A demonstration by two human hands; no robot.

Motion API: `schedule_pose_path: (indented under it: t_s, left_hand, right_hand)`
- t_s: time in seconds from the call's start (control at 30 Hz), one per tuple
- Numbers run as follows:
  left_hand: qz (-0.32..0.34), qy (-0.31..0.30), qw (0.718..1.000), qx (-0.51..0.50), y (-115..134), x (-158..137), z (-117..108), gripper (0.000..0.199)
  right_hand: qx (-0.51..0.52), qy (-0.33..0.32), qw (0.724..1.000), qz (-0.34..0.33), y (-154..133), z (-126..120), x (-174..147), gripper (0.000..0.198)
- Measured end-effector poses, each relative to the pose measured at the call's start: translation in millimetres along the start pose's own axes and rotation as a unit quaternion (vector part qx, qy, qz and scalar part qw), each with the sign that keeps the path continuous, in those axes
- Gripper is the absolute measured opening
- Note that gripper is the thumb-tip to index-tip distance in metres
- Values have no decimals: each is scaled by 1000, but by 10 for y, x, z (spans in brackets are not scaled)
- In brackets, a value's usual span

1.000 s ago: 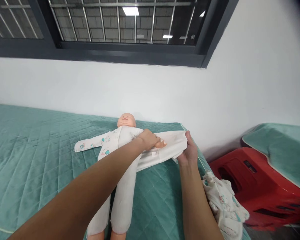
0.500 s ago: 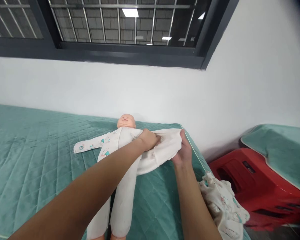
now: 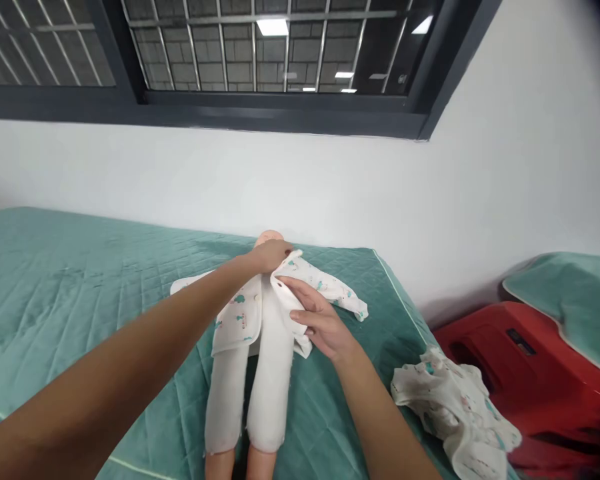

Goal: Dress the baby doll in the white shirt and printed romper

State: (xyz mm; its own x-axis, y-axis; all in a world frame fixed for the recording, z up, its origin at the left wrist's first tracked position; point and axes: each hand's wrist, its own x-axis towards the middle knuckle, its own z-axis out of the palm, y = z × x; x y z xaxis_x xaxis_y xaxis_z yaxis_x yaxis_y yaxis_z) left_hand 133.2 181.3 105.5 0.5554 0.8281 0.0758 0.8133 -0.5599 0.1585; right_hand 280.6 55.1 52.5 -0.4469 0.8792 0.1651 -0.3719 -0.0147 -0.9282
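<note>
A baby doll [image 3: 269,393] with a white cloth body lies on its back, its head partly hidden behind my left hand. It wears a white printed baby shirt [image 3: 237,319], open at the front, with a sleeve [image 3: 337,287] spread out to the right. My left hand [image 3: 274,255] is closed on the shirt's collar near the doll's neck. My right hand [image 3: 317,317] pinches the shirt's right front edge between thumb and fingers, holding that flap turned partly back.
The doll lies on a green quilted bed cover [image 3: 130,287] against a white wall [image 3: 205,173] below a barred window [image 3: 280,60]. Crumpled printed baby clothing [image 3: 460,413] lies at the bed's right edge. Beside it stands a red plastic stool [image 3: 525,360] with green cloth [image 3: 575,300] behind.
The right side of the shirt, earlier stretched outward inside out, now lies over the doll's arm with its print showing. My left hand moved up to the collar; my right hand moved inward.
</note>
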Motion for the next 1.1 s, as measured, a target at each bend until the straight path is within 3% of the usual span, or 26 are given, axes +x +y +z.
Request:
schedule_pose_path:
  t_s: [0.1,0.23,0.3,0.4,0.47,0.57,0.67,0.77,0.87,1.0,1.1]
  left_hand:
    - [-27,-1,998,-49,-60,-139,-83,41]
    - [-27,-16,994,-103,-23,-213,-29,52]
    - [-22,0,996,-91,-10,-212,18,46]
    - [-54,53,993,-91,-49,-196,75,30]
    - [-94,94,987,-96,-116,-188,111,29]
    - [-178,171,962,-113,-245,-212,179,27]
    - [-220,266,929,-134,-358,-350,266,28]
    - [-207,331,905,-171,-419,-693,393,28]
    - [-205,339,897,-198,-408,-1251,609,23]
    - [-239,292,891,-252,-285,-2031,964,20]
    - [-228,227,904,-282,-163,-2361,1101,25]
  right_hand:
    - [-29,-22,999,33,1,40,-12,49]
    - [-40,-40,998,17,-24,70,-42,40]
    - [-46,-48,998,12,-27,75,-48,36]
    - [-68,-23,997,-6,23,38,-25,31]
    - [-117,49,991,-41,90,-29,9,23]
    - [-233,158,957,-72,193,-154,53,19]
    - [-293,152,942,-55,247,-230,61,25]
    - [-296,149,942,-58,262,-245,57,24]
    - [-307,163,935,-67,277,-244,70,25]
    - [-348,181,917,-69,337,-213,39,30]
    - [-393,217,890,-74,421,-129,-137,30]
